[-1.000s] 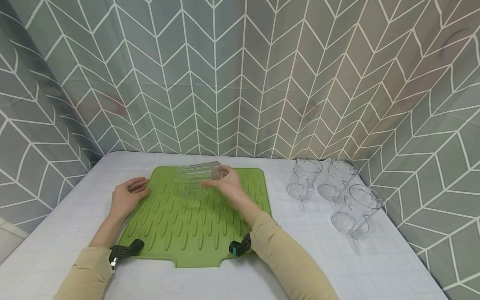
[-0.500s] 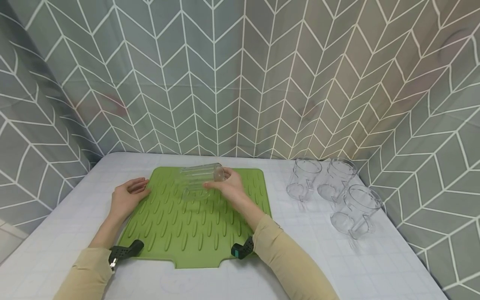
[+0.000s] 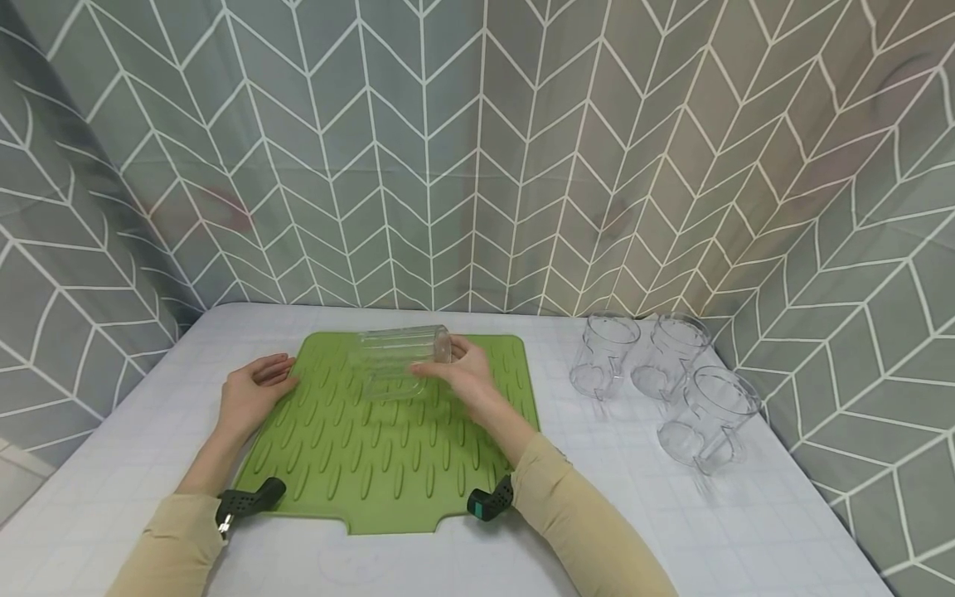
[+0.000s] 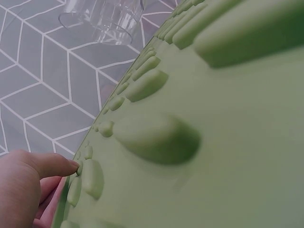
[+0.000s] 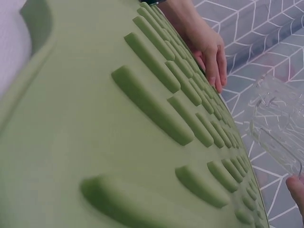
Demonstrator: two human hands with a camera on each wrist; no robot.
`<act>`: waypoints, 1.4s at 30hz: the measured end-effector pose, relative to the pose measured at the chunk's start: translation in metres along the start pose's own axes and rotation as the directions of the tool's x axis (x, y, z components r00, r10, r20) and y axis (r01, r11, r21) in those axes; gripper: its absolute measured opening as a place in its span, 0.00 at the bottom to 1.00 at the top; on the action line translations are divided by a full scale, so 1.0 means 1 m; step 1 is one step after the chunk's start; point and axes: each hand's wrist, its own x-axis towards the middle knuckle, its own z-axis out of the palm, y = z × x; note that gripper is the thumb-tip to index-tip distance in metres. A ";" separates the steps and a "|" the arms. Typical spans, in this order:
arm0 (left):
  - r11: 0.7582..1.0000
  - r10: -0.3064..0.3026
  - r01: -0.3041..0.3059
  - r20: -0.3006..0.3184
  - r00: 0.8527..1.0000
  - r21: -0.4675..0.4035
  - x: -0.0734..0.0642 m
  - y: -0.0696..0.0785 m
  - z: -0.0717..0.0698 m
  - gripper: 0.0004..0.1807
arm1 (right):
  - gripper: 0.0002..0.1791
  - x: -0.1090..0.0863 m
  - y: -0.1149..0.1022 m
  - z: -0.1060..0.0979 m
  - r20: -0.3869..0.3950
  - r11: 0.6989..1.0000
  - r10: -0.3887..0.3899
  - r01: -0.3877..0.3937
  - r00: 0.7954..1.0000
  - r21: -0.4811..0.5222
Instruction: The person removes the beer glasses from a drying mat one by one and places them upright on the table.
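My right hand [image 3: 464,369] holds a clear glass mug [image 3: 399,342] near its base, thumb in front and fingers behind. The mug lies on its side above the green ridged mat [image 3: 351,464], mouth to the left and handle low. In the right wrist view the mug [image 5: 278,118] shows at the right, beside my thumb [image 5: 297,187]. My left hand [image 3: 252,394] rests at the mat's left edge with loosely bent fingers. In the left wrist view its thumb [image 4: 57,166] touches the mat's edge, the other fingers partly hidden below.
Three more clear mugs stand upright right of the mat: one at the back [image 3: 606,356], one beside it [image 3: 671,356], and one nearer [image 3: 709,419]. A white cloth [image 3: 582,464] covers the table. Patterned curtains [image 3: 477,166] close off the back and sides.
My right hand has drawn slightly right and toward me with the mug, whose base now faces more to the right. The left hand has stayed in place.
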 end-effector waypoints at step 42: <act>1.000 0.003 -0.003 0.000 1.000 -0.011 0.001 0.000 0.000 0.28 | 0.46 -0.021 0.005 -0.035 0.103 0.985 -0.102 0.086 0.989 0.147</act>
